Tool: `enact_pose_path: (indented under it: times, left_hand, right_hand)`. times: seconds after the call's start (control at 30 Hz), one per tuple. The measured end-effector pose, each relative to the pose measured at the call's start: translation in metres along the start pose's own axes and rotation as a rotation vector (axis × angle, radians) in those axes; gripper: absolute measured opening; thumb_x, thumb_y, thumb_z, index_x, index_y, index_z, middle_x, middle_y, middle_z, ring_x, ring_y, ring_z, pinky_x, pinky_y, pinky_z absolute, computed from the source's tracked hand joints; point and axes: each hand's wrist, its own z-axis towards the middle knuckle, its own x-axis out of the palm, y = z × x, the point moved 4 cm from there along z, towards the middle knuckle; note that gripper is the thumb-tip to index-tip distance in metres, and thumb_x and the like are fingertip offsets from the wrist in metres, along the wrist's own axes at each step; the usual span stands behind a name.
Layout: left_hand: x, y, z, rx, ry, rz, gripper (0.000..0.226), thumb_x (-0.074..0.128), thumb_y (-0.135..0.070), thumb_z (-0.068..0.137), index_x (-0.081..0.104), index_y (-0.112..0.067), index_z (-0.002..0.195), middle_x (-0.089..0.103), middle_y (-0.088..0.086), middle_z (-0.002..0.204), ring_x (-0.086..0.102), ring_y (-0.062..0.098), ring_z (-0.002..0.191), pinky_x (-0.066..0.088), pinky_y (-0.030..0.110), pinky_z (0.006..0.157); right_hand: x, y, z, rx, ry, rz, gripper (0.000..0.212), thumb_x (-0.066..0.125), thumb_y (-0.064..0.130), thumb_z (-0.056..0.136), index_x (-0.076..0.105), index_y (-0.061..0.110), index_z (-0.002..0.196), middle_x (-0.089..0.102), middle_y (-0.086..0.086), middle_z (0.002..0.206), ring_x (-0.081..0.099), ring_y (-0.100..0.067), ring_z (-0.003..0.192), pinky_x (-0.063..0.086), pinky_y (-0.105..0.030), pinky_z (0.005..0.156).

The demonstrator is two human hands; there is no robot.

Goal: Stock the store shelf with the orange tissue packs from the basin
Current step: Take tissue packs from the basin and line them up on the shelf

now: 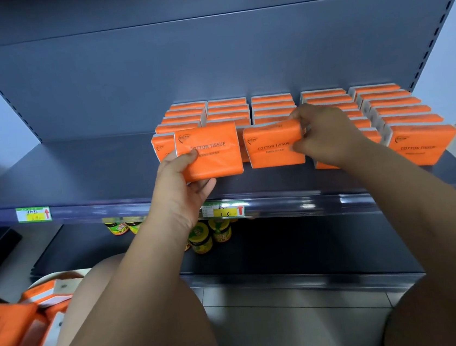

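Several rows of orange tissue packs stand on edge on the dark grey shelf, filling its right half. My left hand grips one orange pack by its lower left corner, just above the shelf at the front of the leftmost row. My right hand pinches the right end of a second pack, which stands at the front of the middle row. More orange packs lie piled in the pale basin at the bottom left.
The left half of the shelf holds nothing. Price tags sit on the shelf's front rail. Jars with green and yellow labels stand on the lower shelf. Tiled floor lies below, and my knees fill the foreground.
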Motion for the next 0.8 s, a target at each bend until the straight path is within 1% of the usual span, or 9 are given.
enact_pose_path:
  times: [0.1,0.2,0.33,0.43,0.5,0.6,0.67,0.73,0.8]
  left_hand:
    - [0.000,-0.001,-0.001,0.001,-0.002,0.007,0.034,0.072,-0.023,0.093,0.064,-0.027,0.126,0.076,0.003,0.118,0.074,0.028,0.104,0.061,0.041,0.083]
    - [0.001,-0.001,-0.001,0.004,-0.020,0.023,0.028,0.073,-0.033,0.095,0.062,-0.027,0.120,0.077,0.001,0.115,0.076,0.026,0.099,0.062,0.041,0.078]
    - [0.002,0.001,-0.001,0.002,-0.034,0.058,0.024,0.072,-0.037,0.095,0.061,-0.028,0.114,0.077,0.001,0.113,0.076,0.026,0.099,0.062,0.040,0.075]
    - [0.002,0.001,-0.001,0.004,-0.045,0.059,0.023,0.072,-0.036,0.095,0.061,-0.028,0.114,0.077,0.001,0.114,0.075,0.026,0.100,0.062,0.040,0.075]
    - [0.001,0.000,-0.001,0.011,-0.054,0.058,0.026,0.072,-0.036,0.095,0.061,-0.027,0.117,0.076,0.001,0.115,0.075,0.027,0.102,0.063,0.041,0.075]
    - [-0.002,-0.001,-0.001,0.017,-0.059,0.055,0.031,0.073,-0.036,0.095,0.061,-0.025,0.122,0.076,0.002,0.117,0.075,0.028,0.103,0.063,0.042,0.077]
    - [-0.003,-0.002,-0.001,0.021,-0.064,0.059,0.036,0.073,-0.036,0.095,0.060,-0.024,0.126,0.076,0.002,0.118,0.075,0.028,0.103,0.063,0.042,0.080]
    - [-0.005,-0.002,-0.001,0.025,-0.071,0.070,0.040,0.072,-0.036,0.095,0.060,-0.023,0.131,0.076,0.002,0.118,0.075,0.027,0.103,0.063,0.040,0.077]
    - [-0.006,-0.003,-0.001,0.025,-0.082,0.097,0.040,0.072,-0.038,0.094,0.060,-0.025,0.131,0.076,0.001,0.118,0.075,0.027,0.101,0.063,0.038,0.073]
  right_hand:
    - [0.004,-0.007,0.003,0.007,-0.041,-0.067,0.040,0.065,0.009,0.074,0.066,0.022,0.112,0.070,-0.007,0.095,0.064,-0.032,0.087,0.055,-0.041,0.073]
    - [0.005,-0.011,0.005,0.032,-0.061,-0.089,0.035,0.058,0.009,0.078,0.065,0.022,0.109,0.069,-0.008,0.094,0.063,-0.034,0.085,0.056,-0.042,0.071]
    - [0.009,-0.008,0.007,0.026,-0.066,-0.090,0.038,0.062,0.008,0.074,0.065,0.020,0.110,0.069,-0.009,0.094,0.062,-0.034,0.086,0.053,-0.039,0.070]
    - [0.014,-0.004,0.007,0.018,0.024,-0.148,0.040,0.068,0.011,0.075,0.062,0.020,0.114,0.067,-0.006,0.094,0.060,-0.031,0.085,0.047,-0.036,0.069]
    - [0.017,-0.001,0.005,-0.023,0.059,-0.290,0.041,0.070,0.015,0.075,0.061,0.019,0.115,0.066,-0.006,0.097,0.060,-0.032,0.090,0.043,-0.035,0.072]
    - [0.018,0.002,0.003,-0.039,0.050,-0.485,0.038,0.071,0.017,0.074,0.063,0.014,0.111,0.062,-0.009,0.105,0.055,-0.034,0.100,0.036,-0.036,0.074]
    - [0.017,0.001,0.002,-0.011,0.071,-0.556,0.040,0.071,0.019,0.074,0.064,0.013,0.112,0.059,-0.011,0.110,0.053,-0.034,0.104,0.037,-0.038,0.075]
    - [0.015,0.002,0.001,0.004,0.084,-0.601,0.042,0.070,0.020,0.075,0.063,0.013,0.115,0.057,-0.012,0.114,0.052,-0.035,0.106,0.041,-0.040,0.079]
    - [0.015,0.005,0.000,0.000,0.085,-0.612,0.046,0.070,0.019,0.075,0.061,0.013,0.119,0.056,-0.014,0.117,0.052,-0.036,0.109,0.044,-0.043,0.083]
